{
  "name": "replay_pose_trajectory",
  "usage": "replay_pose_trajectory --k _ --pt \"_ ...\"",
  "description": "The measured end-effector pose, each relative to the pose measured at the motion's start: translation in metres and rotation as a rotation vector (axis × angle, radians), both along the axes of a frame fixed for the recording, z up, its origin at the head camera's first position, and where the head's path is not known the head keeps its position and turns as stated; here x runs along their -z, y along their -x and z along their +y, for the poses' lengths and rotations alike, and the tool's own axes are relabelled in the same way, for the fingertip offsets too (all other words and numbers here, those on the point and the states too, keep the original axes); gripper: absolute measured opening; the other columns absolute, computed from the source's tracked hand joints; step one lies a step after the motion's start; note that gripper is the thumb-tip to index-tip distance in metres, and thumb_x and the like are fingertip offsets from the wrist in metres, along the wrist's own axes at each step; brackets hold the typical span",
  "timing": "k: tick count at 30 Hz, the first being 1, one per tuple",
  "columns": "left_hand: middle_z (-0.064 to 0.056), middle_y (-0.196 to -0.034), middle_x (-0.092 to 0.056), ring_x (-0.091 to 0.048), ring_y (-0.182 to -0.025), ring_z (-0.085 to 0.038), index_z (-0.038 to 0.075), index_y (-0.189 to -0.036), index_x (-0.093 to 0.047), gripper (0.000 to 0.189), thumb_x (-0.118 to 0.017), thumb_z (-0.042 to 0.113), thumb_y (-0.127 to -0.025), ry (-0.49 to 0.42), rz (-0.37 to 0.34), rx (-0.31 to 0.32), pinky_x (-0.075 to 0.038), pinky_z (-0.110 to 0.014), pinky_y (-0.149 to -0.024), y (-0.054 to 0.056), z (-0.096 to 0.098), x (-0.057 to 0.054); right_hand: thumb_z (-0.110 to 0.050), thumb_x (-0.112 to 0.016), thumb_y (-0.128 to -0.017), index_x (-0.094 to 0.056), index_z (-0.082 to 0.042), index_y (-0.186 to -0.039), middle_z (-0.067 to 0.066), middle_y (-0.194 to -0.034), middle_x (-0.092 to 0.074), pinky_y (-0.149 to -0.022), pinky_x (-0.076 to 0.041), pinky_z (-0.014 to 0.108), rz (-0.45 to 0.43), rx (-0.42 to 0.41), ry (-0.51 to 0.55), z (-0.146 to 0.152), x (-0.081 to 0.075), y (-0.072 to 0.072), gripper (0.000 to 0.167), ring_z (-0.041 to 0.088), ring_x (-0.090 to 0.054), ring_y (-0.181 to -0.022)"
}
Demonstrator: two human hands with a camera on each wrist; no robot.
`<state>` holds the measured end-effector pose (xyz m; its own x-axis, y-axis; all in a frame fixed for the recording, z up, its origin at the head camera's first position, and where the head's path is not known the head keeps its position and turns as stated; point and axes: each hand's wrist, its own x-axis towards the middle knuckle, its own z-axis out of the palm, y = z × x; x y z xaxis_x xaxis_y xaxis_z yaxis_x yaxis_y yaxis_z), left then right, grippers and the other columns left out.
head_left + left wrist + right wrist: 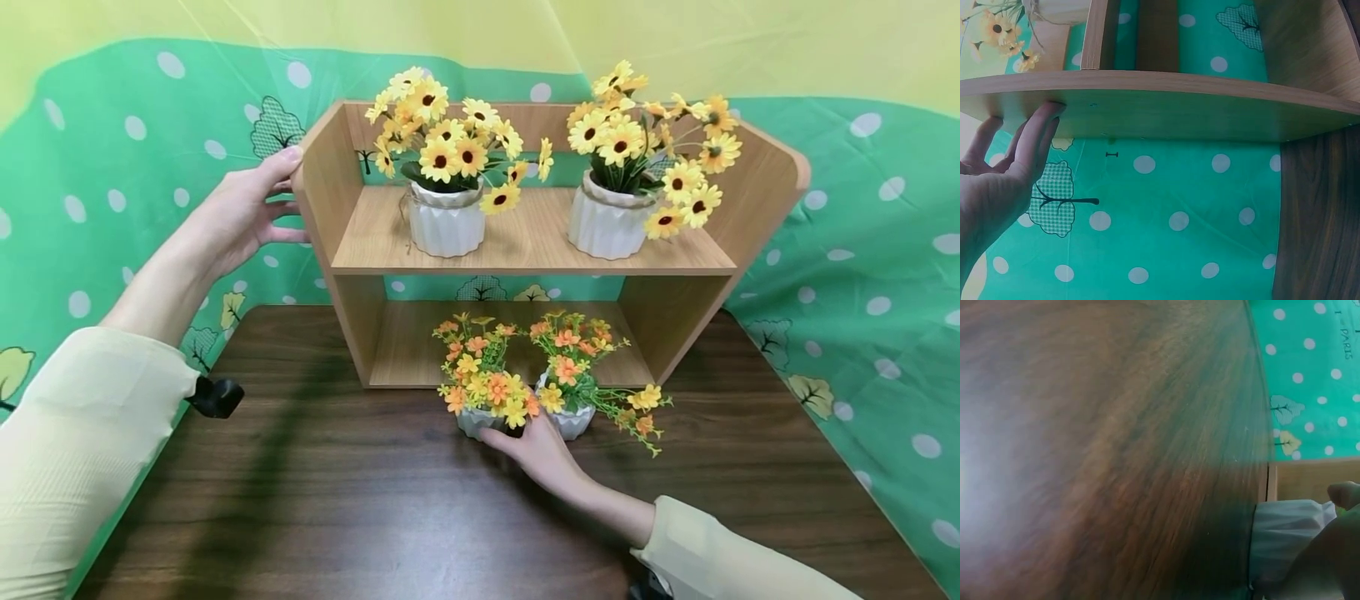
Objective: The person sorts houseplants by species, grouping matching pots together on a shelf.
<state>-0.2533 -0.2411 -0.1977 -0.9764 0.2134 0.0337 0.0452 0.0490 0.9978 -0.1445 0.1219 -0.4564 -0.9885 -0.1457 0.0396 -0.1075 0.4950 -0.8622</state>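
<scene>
My left hand [240, 208] touches the outer left side of a wooden two-tier shelf [532, 271] near its top, fingers extended. In the left wrist view, the fingertips [1054, 107] rest against that side panel. My right hand [543, 446] grips the left potted plant [483, 383] with orange and yellow flowers, thumb at the front of its white pot [1285, 534]; its other fingers are mostly hidden between pots. Close on the right stands a similar potted plant [573, 367]. Both are at the lower tier's front edge.
Two white pots of yellow daisies, one left [447, 221] and one right [609, 218], stand on the upper tier. The shelf sits at the back of a dark wooden table [360, 508]. A green dotted cloth [885, 275] hangs behind and beside it.
</scene>
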Motion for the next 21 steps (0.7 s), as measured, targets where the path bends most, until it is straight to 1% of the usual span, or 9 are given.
replay_pose_trajectory --k 2,3,5,7,9,13,15,20,21 --pt "-0.005 -0.158 -0.036 -0.049 -0.134 -0.029 0.026 -0.156 -0.044 0.062 -0.06 0.05 -0.101 0.002 0.0 0.002 -0.066 -0.034 -0.077 0.0 0.001 0.0 -0.031 -0.085 -0.085 -0.048 -0.025 -0.148 0.0 -0.148 -0.059 -0.119 -0.043 0.048 0.027 -0.011 0.017 -0.001 0.002 0.003 0.073 0.021 -0.055 -0.14" --pt "-0.005 -0.158 -0.036 -0.049 -0.134 -0.029 0.025 -0.156 -0.044 0.062 -0.06 0.05 -0.101 0.002 0.001 0.002 -0.066 -0.034 -0.077 0.0 0.001 0.0 -0.029 -0.084 -0.085 -0.053 -0.024 -0.143 -0.001 -0.145 -0.061 -0.117 -0.044 0.048 0.047 -0.017 0.018 -0.002 0.004 0.005 0.066 0.021 -0.057 -0.138" --pt "-0.006 -0.158 -0.037 -0.05 -0.133 -0.029 0.025 -0.156 -0.044 0.062 -0.06 0.05 -0.101 0.001 0.002 0.002 -0.066 -0.034 -0.077 0.0 0.001 0.0 -0.026 -0.084 -0.085 -0.058 -0.021 -0.137 0.001 -0.139 -0.065 -0.114 -0.047 0.048 0.092 -0.028 0.025 -0.004 0.006 0.007 0.058 0.022 -0.061 -0.133" --pt "-0.006 -0.158 -0.036 -0.049 -0.134 -0.029 0.025 -0.156 -0.044 0.063 -0.06 0.05 -0.101 0.001 0.002 0.001 -0.066 -0.034 -0.077 0.0 0.002 0.0 -0.022 -0.084 -0.085 -0.06 -0.016 -0.134 0.004 -0.135 -0.067 -0.113 -0.048 0.049 0.131 -0.044 0.049 -0.005 0.008 0.01 0.054 0.025 -0.063 -0.129" --pt "-0.006 -0.159 -0.035 -0.048 -0.136 -0.031 0.026 -0.157 -0.043 0.063 -0.06 0.05 -0.101 0.003 0.002 -0.001 -0.066 -0.034 -0.076 0.0 0.002 0.0 -0.019 -0.084 -0.085 -0.061 -0.013 -0.132 0.007 -0.133 -0.067 -0.112 -0.048 0.05 0.163 -0.057 0.072 -0.006 0.01 0.011 0.052 0.028 -0.063 -0.128" --pt "-0.006 -0.161 -0.033 -0.044 -0.139 -0.032 0.026 -0.157 -0.042 0.064 -0.06 0.051 -0.101 0.011 0.002 -0.001 -0.066 -0.033 -0.077 0.0 0.003 -0.001 -0.017 -0.084 -0.085 -0.06 -0.011 -0.133 0.009 -0.133 -0.067 -0.112 -0.049 0.051 0.187 -0.057 0.105 -0.007 0.014 0.013 0.054 0.03 -0.063 -0.127" --pt "-0.006 -0.161 -0.032 -0.044 -0.14 -0.033 0.027 -0.157 -0.042 0.064 -0.06 0.051 -0.101 0.008 0.001 0.001 -0.066 -0.033 -0.077 0.0 0.003 -0.001 -0.017 -0.085 -0.085 -0.059 -0.01 -0.134 0.01 -0.133 -0.067 -0.111 -0.049 0.052 0.217 -0.049 0.105 -0.009 0.016 0.014 0.056 0.031 -0.063 -0.127" --pt "-0.005 -0.16 -0.033 -0.044 -0.14 -0.033 0.028 -0.157 -0.043 0.062 -0.06 0.051 -0.101 0.01 -0.002 0.0 -0.066 -0.034 -0.077 0.001 0.001 -0.001 -0.019 -0.086 -0.084 -0.06 -0.013 -0.133 0.006 -0.132 -0.067 -0.109 -0.05 0.047 0.251 -0.026 0.118 -0.014 0.016 0.016 0.056 0.027 -0.064 -0.126" --pt "-0.005 -0.16 -0.033 -0.044 -0.14 -0.033 0.028 -0.157 -0.043 0.063 -0.06 0.051 -0.101 0.012 -0.003 -0.003 -0.066 -0.034 -0.077 0.001 0.001 0.0 -0.019 -0.086 -0.084 -0.06 -0.014 -0.132 0.005 -0.131 -0.068 -0.109 -0.05 0.045 0.243 -0.02 0.122 -0.015 0.016 0.016 0.055 0.025 -0.064 -0.125"
